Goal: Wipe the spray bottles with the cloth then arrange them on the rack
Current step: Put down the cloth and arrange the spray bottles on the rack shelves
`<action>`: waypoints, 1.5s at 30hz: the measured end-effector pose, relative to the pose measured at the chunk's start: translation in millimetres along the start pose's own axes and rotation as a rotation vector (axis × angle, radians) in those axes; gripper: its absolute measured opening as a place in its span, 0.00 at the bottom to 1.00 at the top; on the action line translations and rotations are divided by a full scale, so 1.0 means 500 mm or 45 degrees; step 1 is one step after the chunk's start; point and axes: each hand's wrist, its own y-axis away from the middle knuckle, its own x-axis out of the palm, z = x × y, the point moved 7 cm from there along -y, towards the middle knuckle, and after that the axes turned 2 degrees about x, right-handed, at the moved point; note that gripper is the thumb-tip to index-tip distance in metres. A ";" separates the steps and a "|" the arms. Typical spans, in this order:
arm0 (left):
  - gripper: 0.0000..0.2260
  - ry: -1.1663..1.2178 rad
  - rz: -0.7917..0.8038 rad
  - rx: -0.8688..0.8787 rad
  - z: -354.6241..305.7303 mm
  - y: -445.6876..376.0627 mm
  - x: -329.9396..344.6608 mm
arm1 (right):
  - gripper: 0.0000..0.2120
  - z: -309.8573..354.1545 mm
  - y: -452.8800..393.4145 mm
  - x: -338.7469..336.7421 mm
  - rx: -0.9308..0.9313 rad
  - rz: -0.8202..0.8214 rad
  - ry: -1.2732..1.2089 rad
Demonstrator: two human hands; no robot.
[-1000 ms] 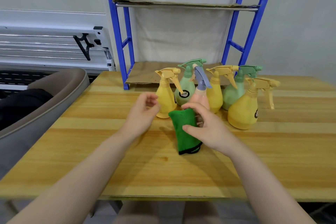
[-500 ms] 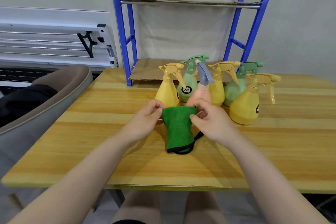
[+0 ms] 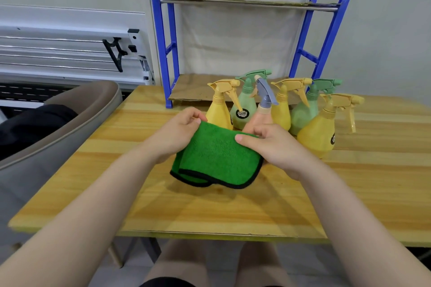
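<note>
A green cloth (image 3: 217,158) with a black hem hangs spread between my hands over the wooden table (image 3: 349,193). My left hand (image 3: 173,134) pinches its upper left corner and my right hand (image 3: 271,144) pinches its upper right corner. Right behind the cloth stands a pink spray bottle (image 3: 262,114) with a grey trigger. Around it stand three yellow bottles (image 3: 219,112) (image 3: 283,109) (image 3: 319,130) and two green bottles (image 3: 245,105) (image 3: 305,112). The blue rack (image 3: 169,58) rises behind them, its lower shelf (image 3: 191,88) lined with cardboard.
A grey chair (image 3: 58,128) with a dark item on it stands left of the table. The rack's upper shelf (image 3: 245,1) also carries cardboard. White rails run along the wall at the left.
My left hand came in and took hold of the cloth. Both hands then pulled it open from a narrow fold into a wide sheet.
</note>
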 end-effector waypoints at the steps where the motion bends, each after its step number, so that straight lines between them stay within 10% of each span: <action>1: 0.09 -0.088 0.064 -0.040 0.016 -0.003 0.007 | 0.11 -0.008 -0.001 0.006 0.066 0.030 0.077; 6: 0.10 -0.728 0.145 0.119 0.056 0.014 0.048 | 0.14 -0.063 -0.015 0.033 0.155 0.040 0.567; 9: 0.10 -0.665 0.152 0.347 0.017 0.062 0.075 | 0.10 -0.075 -0.011 0.027 0.103 -0.046 0.298; 13: 0.35 -0.819 0.390 0.357 0.010 0.115 0.147 | 0.10 -0.084 -0.008 0.028 0.217 -0.019 -0.220; 18: 0.38 -1.121 0.094 0.401 -0.004 0.125 0.169 | 0.15 -0.072 -0.003 0.033 0.209 0.148 -0.516; 25: 0.12 -0.774 0.073 0.316 -0.022 0.101 0.125 | 0.04 -0.048 -0.012 -0.005 0.023 -0.165 -0.082; 35: 0.10 -0.273 0.030 0.118 -0.024 0.034 0.021 | 0.19 -0.017 -0.020 0.004 -0.340 -0.027 0.227; 45: 0.12 -0.170 0.171 0.147 -0.070 0.010 -0.008 | 0.03 0.010 -0.037 -0.019 -0.329 -0.231 0.245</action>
